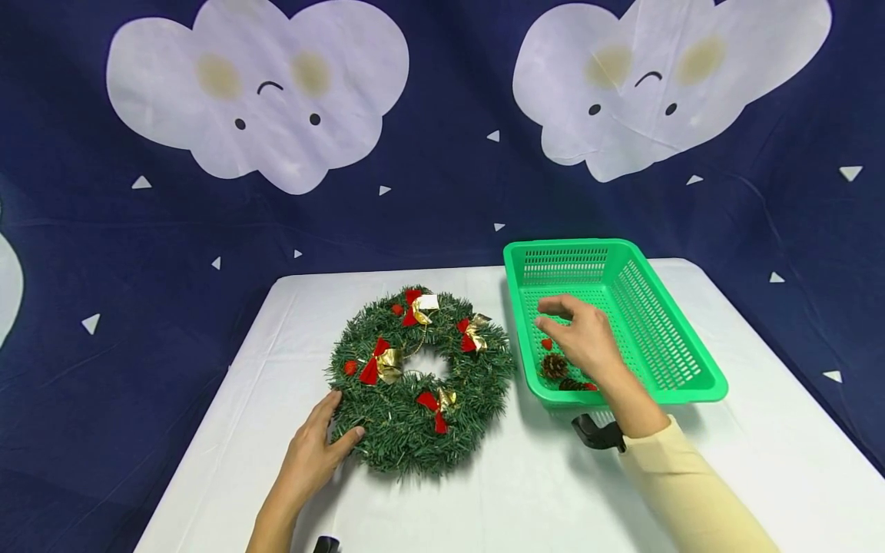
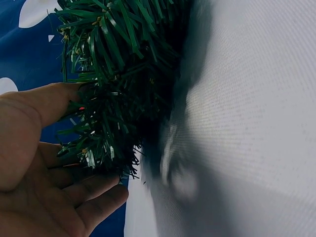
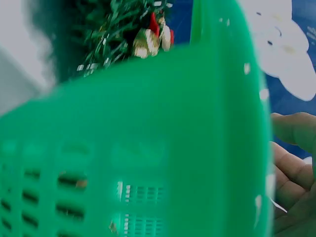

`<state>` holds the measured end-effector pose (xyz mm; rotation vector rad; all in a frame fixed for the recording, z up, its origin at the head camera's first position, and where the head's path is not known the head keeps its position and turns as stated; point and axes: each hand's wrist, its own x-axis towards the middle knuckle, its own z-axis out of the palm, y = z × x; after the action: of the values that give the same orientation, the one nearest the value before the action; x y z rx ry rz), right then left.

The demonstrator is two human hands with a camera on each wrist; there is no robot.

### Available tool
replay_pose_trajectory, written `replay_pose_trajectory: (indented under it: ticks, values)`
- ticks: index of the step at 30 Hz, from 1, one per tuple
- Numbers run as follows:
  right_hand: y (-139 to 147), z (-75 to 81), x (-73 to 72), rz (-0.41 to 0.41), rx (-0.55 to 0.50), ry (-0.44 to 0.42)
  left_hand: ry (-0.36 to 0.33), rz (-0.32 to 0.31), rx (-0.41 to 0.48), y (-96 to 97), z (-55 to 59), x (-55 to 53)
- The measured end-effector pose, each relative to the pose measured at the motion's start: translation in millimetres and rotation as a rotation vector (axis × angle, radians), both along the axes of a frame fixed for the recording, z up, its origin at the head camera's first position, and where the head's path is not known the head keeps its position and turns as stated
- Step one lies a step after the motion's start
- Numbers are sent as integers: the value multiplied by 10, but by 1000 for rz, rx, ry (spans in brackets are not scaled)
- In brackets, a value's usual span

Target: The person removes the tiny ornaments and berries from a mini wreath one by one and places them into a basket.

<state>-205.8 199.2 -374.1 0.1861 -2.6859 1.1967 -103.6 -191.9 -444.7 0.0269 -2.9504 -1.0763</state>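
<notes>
A green wreath point(image 1: 408, 430) with red-and-gold bows point(image 1: 379, 362) and small red balls point(image 1: 350, 367) lies on the white table. My left hand point(image 1: 314, 449) rests at its lower left edge, thumb and fingers spread apart; the left wrist view has them on either side of the green sprigs point(image 2: 106, 123). Over the green basket point(image 1: 691, 346), my right hand point(image 1: 584, 338) hangs with bent, parted fingers and nothing seen between them. Below it in the basket lie a pine cone point(image 1: 554, 365), a second dark cone point(image 1: 570, 384) and small red pieces point(image 1: 547, 344).
The basket stands at the right, its raised wall point(image 3: 163, 98) filling much of the right wrist view. White cloth covers the table point(image 1: 512, 499). Behind it hangs a dark blue curtain point(image 1: 442, 223) printed with clouds. A black strap end point(image 1: 598, 434) shows at the right wrist.
</notes>
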Motion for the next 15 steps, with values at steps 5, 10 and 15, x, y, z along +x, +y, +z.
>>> replay_pose_trajectory:
  ticks: [5, 10, 15]
  values:
    - [-163, 26, 5, 41, -20, -11, 7, -1, -4, -1, -3, 3]
    - [-312, 13, 19, 64, -26, -7, 8, 0, -4, 2, 0, 3]
    - [-443, 3, 49, 84, -42, -18, 6, -1, -4, 3, 1, 2]
